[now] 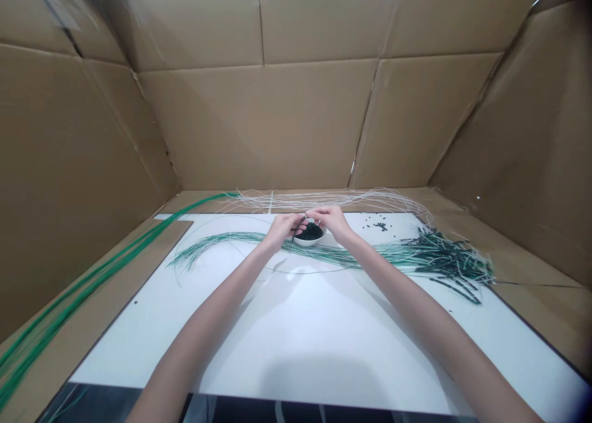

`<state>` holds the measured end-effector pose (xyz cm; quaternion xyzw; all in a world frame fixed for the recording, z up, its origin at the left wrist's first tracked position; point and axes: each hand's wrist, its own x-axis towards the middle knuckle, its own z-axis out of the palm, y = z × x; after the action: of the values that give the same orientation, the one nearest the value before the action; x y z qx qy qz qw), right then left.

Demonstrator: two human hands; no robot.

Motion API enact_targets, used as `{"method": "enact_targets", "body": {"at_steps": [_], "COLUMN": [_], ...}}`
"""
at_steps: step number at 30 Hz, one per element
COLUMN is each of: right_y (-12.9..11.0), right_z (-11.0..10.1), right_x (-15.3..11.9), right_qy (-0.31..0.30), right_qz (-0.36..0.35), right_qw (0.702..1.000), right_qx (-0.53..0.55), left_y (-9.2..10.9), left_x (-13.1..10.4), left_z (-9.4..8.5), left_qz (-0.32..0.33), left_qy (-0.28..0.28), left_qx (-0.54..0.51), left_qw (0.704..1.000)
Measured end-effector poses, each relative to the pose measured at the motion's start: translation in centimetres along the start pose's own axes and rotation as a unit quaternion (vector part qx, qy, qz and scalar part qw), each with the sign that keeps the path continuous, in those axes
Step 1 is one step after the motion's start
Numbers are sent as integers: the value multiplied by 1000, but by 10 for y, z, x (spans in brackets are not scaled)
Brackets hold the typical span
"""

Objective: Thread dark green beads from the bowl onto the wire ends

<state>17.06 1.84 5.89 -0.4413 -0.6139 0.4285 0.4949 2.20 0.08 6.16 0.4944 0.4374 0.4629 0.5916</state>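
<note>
A white bowl (308, 240) filled with small dark green pieces stands near the back of the white board (296, 324). Over its left side, my left hand (285, 227) is closed on a short dark strand that hangs down by the rim. My right hand (331, 219) is pinched at the upper end of that strand, its fingertips nearly meeting those of my left hand. What exactly lies between the right fingertips is too small to make out. A bundle of thin green wires (324, 254) runs across the board, passing in front of the bowl.
Dark beaded wire ends (444, 255) pile up at the right. Long green strands (92, 275) run along the left side. Thin white wires (324, 199) lie behind the bowl. Loose dark bits (380, 226) are scattered at the back right. Cardboard walls (277, 127) surround the board.
</note>
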Motion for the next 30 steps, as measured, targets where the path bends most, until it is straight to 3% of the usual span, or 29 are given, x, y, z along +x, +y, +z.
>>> {"method": "enact_targets", "body": {"at_steps": [6,22,30], "right_y": [4,-13,-20], "right_z": [-5,-11,-11], "right_x": [3,2,-1], "right_qy": [37,34,16], "right_qz": [0,-31,-15], "right_qw": [999,995,998], "right_qx": [2,-84,-63], "left_y": [7,11,18], "left_x": [-5,-6,-12], "left_z": [-5,-17,-14], "left_qz": [-40,-66,-61], "left_qy": [-39,-165,-159], "left_qx": [27,50,111], "left_qw": [998,983,979]}}
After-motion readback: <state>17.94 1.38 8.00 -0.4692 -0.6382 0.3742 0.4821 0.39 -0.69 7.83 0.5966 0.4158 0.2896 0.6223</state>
